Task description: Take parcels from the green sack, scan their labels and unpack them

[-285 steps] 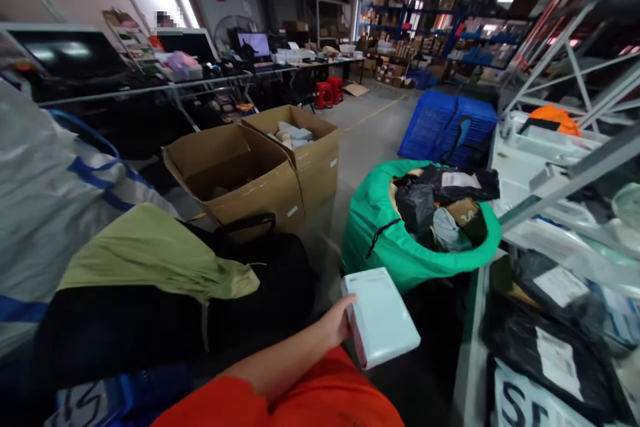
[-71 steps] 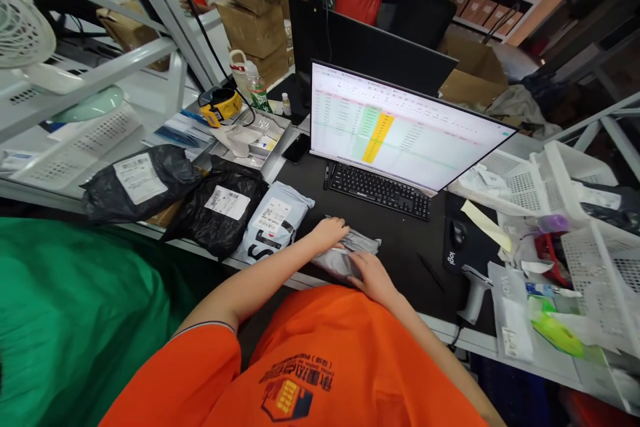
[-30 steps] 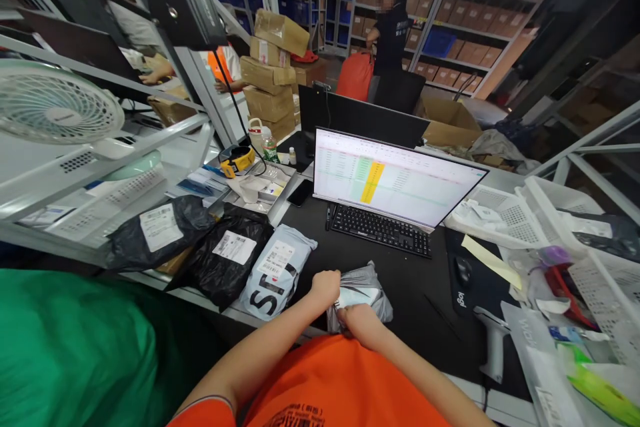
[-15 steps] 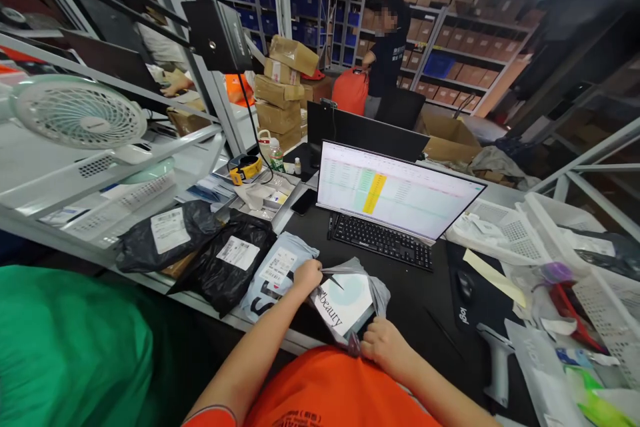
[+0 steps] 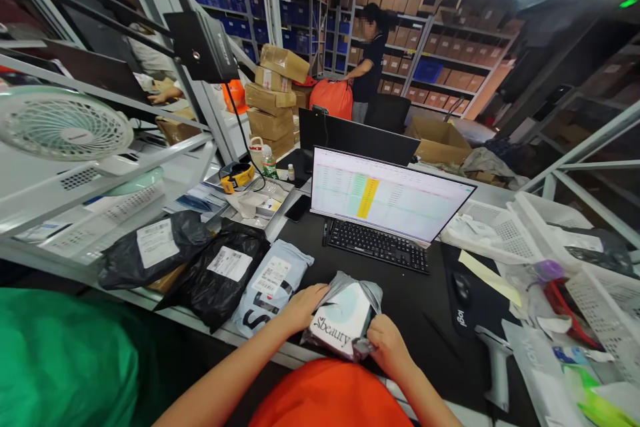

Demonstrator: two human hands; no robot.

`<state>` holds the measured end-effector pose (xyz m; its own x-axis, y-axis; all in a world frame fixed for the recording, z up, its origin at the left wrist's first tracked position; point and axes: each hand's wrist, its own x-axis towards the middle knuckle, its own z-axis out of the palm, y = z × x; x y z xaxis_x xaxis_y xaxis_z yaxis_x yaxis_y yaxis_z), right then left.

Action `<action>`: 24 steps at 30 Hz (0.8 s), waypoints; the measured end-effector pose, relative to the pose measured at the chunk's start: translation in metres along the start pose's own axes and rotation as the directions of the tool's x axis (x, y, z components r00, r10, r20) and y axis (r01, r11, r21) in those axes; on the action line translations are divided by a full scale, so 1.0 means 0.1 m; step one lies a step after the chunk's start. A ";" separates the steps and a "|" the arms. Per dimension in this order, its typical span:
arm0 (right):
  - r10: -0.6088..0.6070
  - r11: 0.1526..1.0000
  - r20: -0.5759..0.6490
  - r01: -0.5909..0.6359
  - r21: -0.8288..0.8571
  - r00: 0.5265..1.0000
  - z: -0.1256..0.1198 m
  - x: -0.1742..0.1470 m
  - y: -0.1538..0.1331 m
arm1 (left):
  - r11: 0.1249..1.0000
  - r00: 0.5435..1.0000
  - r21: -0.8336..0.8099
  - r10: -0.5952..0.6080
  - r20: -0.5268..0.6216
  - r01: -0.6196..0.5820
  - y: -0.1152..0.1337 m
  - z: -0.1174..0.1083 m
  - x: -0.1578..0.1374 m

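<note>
A white box with a pale blue circle and the word "beauty" (image 5: 337, 323) lies on the black desk mat in a torn grey plastic mailing bag (image 5: 374, 292). The bag surrounds its sides and leaves the printed top bare. My left hand (image 5: 306, 307) grips the bag along the box's left side, its fingertips partly hidden by the plastic. On the right side, my right hand (image 5: 387, 341) is closed on the bag's edge. A light blue mailing bag with a label (image 5: 273, 280) lies just left of my left hand.
Two black wrapped parcels (image 5: 225, 267) lie farther left. A monitor (image 5: 390, 193) and keyboard (image 5: 377, 245) stand behind the box. A mouse (image 5: 461, 288), barcode scanner (image 5: 496, 367) and white baskets (image 5: 500, 230) are at right. Across the desk, a person (image 5: 370, 60) handles an orange sack.
The box and bag sit flatter, with more of the lettering showing. My left hand has moved down along the bag's side; my right still grips its edge. The far person's arm reaches over the sack.
</note>
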<state>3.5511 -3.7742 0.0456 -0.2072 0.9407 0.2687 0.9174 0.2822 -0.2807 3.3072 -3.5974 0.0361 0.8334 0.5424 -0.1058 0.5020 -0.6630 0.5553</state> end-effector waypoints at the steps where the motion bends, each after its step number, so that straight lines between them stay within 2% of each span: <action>1: 0.020 0.997 -0.063 -0.015 0.076 0.998 -0.03 0.11 -0.03 | 1.000 1.000 0.003 0.010 -0.006 -0.010 -0.02 -0.05 -0.05; 3: 0.127 0.965 -0.134 -0.091 0.244 0.983 -0.11 0.36 -0.07 | 0.998 0.997 -0.014 0.067 -0.030 -0.067 -0.04 -0.14 -0.16; 5: 0.306 0.890 -0.133 -0.233 0.392 0.943 -0.19 0.57 -0.10 | 0.981 0.983 -0.085 0.168 -0.076 -0.174 -0.02 -0.19 -0.28; 7: 0.457 0.807 -0.114 -0.358 0.470 0.882 -0.23 0.71 -0.12 | 0.951 0.964 -0.180 0.226 -0.143 -0.250 0.05 -0.19 -0.40; 9: 0.508 0.780 -0.118 -0.397 0.484 0.853 -0.21 0.78 -0.14 | 0.926 0.958 -0.281 0.200 -0.204 -0.253 0.12 -0.14 -0.51; 12: 0.483 0.798 -0.126 -0.376 0.471 0.867 -0.15 0.84 -0.16 | 0.876 0.961 -0.434 0.105 -0.256 -0.211 0.21 -0.03 -0.62; 14: 0.464 0.770 -0.061 -0.368 0.521 0.884 -0.17 0.86 -0.15 | 0.829 0.953 -0.517 0.059 -0.299 -0.214 0.26 0.06 -0.64; 16: 0.410 0.697 0.086 -0.372 0.613 0.908 -0.26 0.86 -0.12 | 0.803 0.941 -0.556 0.019 -0.339 -0.217 0.30 0.15 -0.64; 18: 0.318 0.582 0.224 -0.377 0.721 0.921 -0.40 0.81 -0.07 | 0.796 0.927 -0.570 -0.033 -0.373 -0.201 0.34 0.22 -0.62; 20: 0.220 0.464 0.307 -0.376 0.802 0.926 -0.58 0.75 -0.03 | 0.790 0.908 -0.589 -0.106 -0.406 -0.171 0.37 0.25 -0.58; 22: 0.191 0.421 0.338 -0.388 0.820 0.921 -0.74 0.71 -0.01 | 0.775 0.886 -0.611 -0.160 -0.435 -0.161 0.38 0.25 -0.52; 24: 0.268 0.427 0.340 -0.428 0.797 0.901 -0.84 0.70 0.00 | 0.768 0.873 -0.611 -0.151 -0.464 -0.192 0.37 0.21 -0.47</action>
<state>3.5647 -3.7240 0.1423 -0.0561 0.9876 -0.1463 0.2100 -0.1316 -0.9688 3.2916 -3.6579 0.0447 0.5448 0.8127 0.2065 0.0841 -0.2980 0.9508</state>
